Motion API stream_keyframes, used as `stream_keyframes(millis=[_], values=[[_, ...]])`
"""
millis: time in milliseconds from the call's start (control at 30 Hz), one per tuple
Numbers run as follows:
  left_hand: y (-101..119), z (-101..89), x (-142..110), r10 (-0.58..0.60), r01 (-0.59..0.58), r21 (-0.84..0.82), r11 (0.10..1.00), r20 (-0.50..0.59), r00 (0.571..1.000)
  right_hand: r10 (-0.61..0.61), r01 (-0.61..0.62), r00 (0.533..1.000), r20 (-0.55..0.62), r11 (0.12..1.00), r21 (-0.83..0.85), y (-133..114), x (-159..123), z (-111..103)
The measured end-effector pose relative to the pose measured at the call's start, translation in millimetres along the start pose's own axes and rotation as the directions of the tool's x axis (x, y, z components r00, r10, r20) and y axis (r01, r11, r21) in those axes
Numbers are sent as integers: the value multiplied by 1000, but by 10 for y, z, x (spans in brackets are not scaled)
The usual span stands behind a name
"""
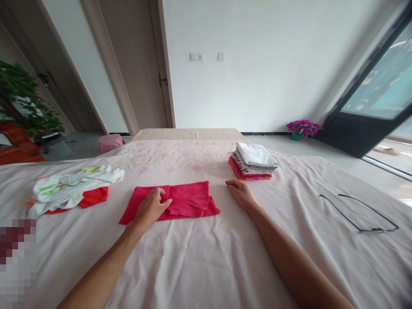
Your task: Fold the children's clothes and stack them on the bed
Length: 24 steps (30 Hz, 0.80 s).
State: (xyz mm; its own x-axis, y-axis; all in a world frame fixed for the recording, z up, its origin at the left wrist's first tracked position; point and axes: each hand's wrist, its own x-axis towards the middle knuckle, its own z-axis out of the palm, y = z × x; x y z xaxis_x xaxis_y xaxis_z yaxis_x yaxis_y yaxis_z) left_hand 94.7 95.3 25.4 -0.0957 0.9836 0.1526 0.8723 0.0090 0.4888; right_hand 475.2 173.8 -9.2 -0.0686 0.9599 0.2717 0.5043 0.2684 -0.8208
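A red cloth, partly folded into a long strip, lies in the middle of a bed covered with a pale pink sheet. My left hand rests on the cloth's left half, its fingers curled and pinching a fold of the fabric. My right hand lies flat on the sheet just right of the cloth, fingers together and stretched out, holding nothing. Behind that hand stands a neat stack of folded cloths, white on top.
A loose heap of white and red garments lies at the left of the bed. A thin black wire hanger lies at the right. Beyond the bed are a pink stool, a potted plant and purple flowers.
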Motion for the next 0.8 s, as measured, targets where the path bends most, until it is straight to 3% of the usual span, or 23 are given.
stream_keyframes(millis=[100, 200, 300, 467, 567, 667, 733, 800], values=[[-39, 26, -29, 60, -60, 29, 998, -7, 998, 3, -3, 1000, 2, 1000, -2, -28, -8, 3], [-28, 20, -27, 45, -46, -29, 999, -6, 999, 4, -4, 1000, 3, 1000, 2, -39, -12, 7], [-3, 19, -20, 51, -51, -128, 990, -2, 999, -4, 4, 1000, 4, 1000, -1, -35, -15, 10], [-86, -36, 25, 32, 23, -391, 920, 135, 990, -23, 23, 1000, 3, 999, -34, -1, -13, 16], [-322, -199, 100, -59, 61, -334, 941, 15, 998, -30, 30, 1000, 6, 998, -57, 29, -9, 22], [-705, -385, 175, -127, 123, -36, 992, -172, 977, -36, 36, 999, 2, 996, -85, 57, -7, 30], [-965, -454, 205, -220, 230, 49, 972, -158, 963, -49, 49, 999, 0, 993, -112, 69, -11, 31], [-1153, -471, 208, -301, 301, 2, 953, -74, 951, -73, 72, 997, -2, 987, -145, 58, -23, 26]])
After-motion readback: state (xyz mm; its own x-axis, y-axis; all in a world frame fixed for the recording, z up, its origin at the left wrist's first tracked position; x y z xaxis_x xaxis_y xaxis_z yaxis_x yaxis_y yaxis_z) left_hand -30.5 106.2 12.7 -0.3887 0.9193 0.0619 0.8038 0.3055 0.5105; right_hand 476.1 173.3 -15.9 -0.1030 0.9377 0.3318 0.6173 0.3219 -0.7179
